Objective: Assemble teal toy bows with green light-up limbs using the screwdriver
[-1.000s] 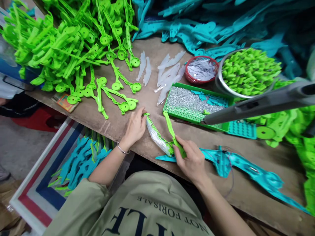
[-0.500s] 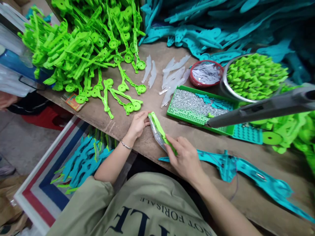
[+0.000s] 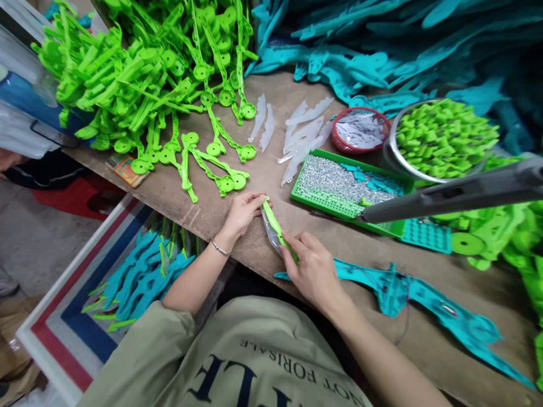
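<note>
Between my hands is a green plastic strip [image 3: 274, 220] with a clear plastic blade-shaped piece [image 3: 270, 233] along its left side. My left hand [image 3: 246, 212] pinches the far end of the strip. Fingers of my right hand [image 3: 311, 268] are closed round its near end and cover part of it. To the right of my right hand lies a long turquoise bow-shaped plastic part [image 3: 392, 288] on the table. Several loose clear blade-shaped pieces [image 3: 303, 138] lie beyond my hands.
A green tray [image 3: 322, 204] holds small metal screws and turquoise bits. Behind it stand a red basket [image 3: 339, 148] and a metal bowl [image 3: 392, 150] of green parts. A grey bar [image 3: 449, 192] reaches over the tray. Green parts [image 3: 127, 85] heap up left, turquoise ones [image 3: 339, 62] behind.
The green strip has tilted slightly steeper and shifted a little in my hands, both still holding it. The whole view has shifted slightly.
</note>
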`<state>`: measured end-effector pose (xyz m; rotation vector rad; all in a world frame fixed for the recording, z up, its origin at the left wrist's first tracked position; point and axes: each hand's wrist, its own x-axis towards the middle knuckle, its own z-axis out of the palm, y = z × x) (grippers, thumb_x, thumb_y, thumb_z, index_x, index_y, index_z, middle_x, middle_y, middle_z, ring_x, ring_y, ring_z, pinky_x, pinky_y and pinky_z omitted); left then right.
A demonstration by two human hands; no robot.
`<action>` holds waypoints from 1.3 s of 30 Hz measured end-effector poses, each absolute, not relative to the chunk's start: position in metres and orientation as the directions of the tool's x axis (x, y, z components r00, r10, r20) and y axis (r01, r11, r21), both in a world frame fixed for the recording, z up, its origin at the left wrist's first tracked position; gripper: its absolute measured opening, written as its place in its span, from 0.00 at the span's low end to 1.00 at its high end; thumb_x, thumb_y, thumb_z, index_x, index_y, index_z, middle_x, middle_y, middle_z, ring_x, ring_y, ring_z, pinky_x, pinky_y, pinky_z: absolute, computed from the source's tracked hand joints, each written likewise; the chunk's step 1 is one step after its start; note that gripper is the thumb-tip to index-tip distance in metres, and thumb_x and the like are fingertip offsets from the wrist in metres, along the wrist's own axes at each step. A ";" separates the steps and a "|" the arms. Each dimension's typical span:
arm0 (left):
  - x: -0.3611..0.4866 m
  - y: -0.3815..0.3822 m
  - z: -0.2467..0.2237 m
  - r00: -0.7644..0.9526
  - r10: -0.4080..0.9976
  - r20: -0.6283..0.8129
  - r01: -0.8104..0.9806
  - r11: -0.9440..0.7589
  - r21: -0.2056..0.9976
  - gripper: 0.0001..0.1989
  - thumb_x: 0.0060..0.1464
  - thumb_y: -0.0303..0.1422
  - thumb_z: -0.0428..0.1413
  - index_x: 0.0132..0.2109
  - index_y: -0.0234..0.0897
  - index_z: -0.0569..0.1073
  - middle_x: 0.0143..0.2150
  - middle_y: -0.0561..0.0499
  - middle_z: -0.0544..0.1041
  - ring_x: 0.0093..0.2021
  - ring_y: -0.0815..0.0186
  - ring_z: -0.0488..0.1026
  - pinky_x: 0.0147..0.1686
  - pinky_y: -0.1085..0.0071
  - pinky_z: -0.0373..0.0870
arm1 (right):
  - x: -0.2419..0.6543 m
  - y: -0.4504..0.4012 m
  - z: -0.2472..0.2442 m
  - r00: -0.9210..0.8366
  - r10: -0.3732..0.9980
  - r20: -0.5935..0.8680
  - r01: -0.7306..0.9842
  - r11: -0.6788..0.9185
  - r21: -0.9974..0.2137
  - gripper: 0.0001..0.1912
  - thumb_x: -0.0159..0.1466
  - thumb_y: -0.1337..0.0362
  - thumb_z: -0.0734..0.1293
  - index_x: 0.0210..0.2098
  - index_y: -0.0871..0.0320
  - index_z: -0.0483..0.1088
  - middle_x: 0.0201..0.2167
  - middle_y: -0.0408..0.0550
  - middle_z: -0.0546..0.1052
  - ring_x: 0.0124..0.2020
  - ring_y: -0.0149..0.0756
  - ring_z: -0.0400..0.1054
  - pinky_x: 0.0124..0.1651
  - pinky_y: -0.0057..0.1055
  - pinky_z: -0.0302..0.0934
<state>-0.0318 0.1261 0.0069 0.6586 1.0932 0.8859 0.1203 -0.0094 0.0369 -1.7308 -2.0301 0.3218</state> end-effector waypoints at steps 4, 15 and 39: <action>-0.032 0.126 0.006 0.190 0.864 -0.466 -0.278 0.502 0.819 0.09 0.52 0.27 0.68 0.40 0.30 0.78 0.33 0.49 0.81 0.34 0.65 0.81 0.43 0.65 0.78 | 0.126 -0.008 0.039 -0.114 0.985 0.130 0.864 0.163 -0.476 0.17 0.70 0.65 0.63 0.53 0.62 0.79 0.31 0.52 0.75 0.33 0.41 0.70 0.39 0.37 0.67; -0.030 0.127 0.006 0.160 0.872 -0.462 -0.272 0.489 0.829 0.11 0.49 0.28 0.69 0.40 0.31 0.78 0.34 0.48 0.82 0.37 0.62 0.83 0.46 0.62 0.78 | 0.143 0.011 0.050 -0.152 0.984 -0.088 0.757 0.059 -0.651 0.18 0.68 0.62 0.65 0.55 0.56 0.78 0.35 0.51 0.80 0.38 0.41 0.75 0.44 0.35 0.67; -0.027 0.124 0.010 0.117 0.884 -0.452 -0.272 0.466 0.842 0.11 0.50 0.26 0.68 0.41 0.33 0.77 0.32 0.50 0.82 0.37 0.64 0.82 0.46 0.65 0.78 | 0.158 0.065 0.030 -0.466 0.715 -0.522 0.097 -0.545 -0.833 0.16 0.50 0.61 0.78 0.38 0.57 0.80 0.31 0.43 0.83 0.28 0.32 0.72 0.29 0.26 0.64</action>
